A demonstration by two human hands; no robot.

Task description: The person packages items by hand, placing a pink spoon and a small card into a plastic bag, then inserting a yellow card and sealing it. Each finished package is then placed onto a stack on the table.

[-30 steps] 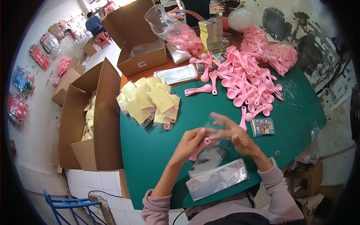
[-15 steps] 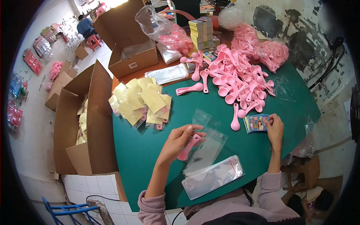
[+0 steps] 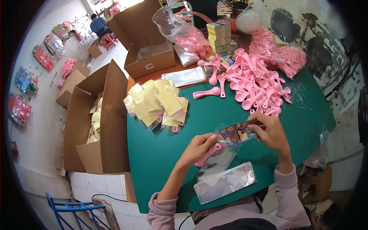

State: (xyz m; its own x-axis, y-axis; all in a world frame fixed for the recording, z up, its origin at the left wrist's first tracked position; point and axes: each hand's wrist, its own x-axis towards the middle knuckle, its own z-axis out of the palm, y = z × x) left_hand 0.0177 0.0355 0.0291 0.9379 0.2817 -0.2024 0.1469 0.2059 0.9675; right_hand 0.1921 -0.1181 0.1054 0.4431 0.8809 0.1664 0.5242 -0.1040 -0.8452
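Note:
My right hand [image 3: 271,132] pinches a colourful printed card [image 3: 239,134] by its right end, holding it above the green table. The card's left end overlaps the mouth of a clear plastic bag [image 3: 222,159]. My left hand [image 3: 200,147] is closed, thumb and fingers pinching the bag near that mouth. A pink measuring spoon [image 3: 209,154] lies just below the left fingers, against the bag, its bowl end partly hidden. Nearer to me lies a stack of clear bags [image 3: 226,183] with a red strip at one end.
A large heap of pink spoons [image 3: 253,80] covers the back right. Packed bags with yellowish cards [image 3: 157,101] are piled at the left. An open carton [image 3: 96,119] stands beside the table, another [image 3: 149,57] behind. A person [image 3: 99,26] sits far back.
My right hand has brought a card up and left from the small card stack to the bag's mouth. The left fingers have closed on the bag. The whole view has shifted slightly.

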